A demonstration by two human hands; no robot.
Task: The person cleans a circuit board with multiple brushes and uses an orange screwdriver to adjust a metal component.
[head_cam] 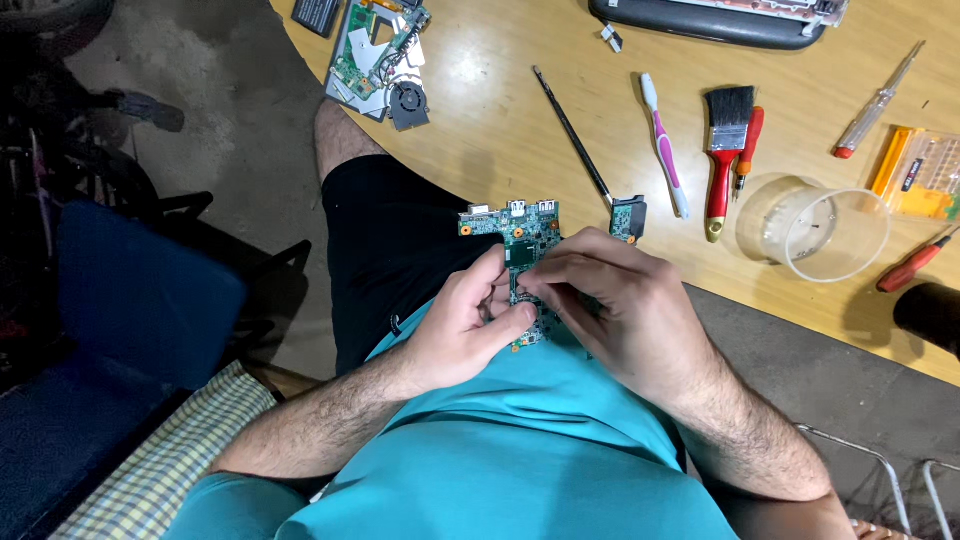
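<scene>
Two hands, left hand (462,325) and right hand (610,300), fingers of both curled shut around a green circuit board (522,245) over the lap, just off the desk (480,120) edge. At two o'clock, clear round plastic container (815,230); beyond, at three o'clock, flat yellow-orange transparent case (920,175).

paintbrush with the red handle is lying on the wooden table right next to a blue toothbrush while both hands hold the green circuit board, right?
Not quite: the toothbrush is pink and white, not blue, as the head view shows. The rest holds: the red-handled paintbrush lies on the wooden table beside it, while the left hand and right hand hold the green circuit board.
</scene>
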